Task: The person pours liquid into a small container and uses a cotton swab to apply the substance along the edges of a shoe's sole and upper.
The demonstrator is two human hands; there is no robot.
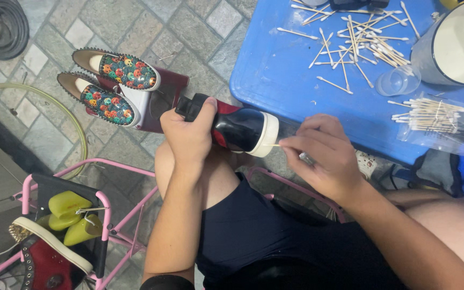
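Note:
My left hand (189,137) grips a glossy black and red sneaker (237,128) with a white rubber sole, held sideways over my knee. My right hand (326,156) pinches a thin cotton swab (273,145) whose tip touches the white toe edge of the sole. Both hands are closed on what they hold.
A blue plastic table (285,64) at the upper right carries many scattered cotton swabs (355,43), a bag of swabs (436,115), a small clear cup (398,81) and a white bucket (457,48). Studded multicoloured loafers (116,83) rest on the stone floor. A pink rack (103,209) holds another shoe with yellow shoe trees.

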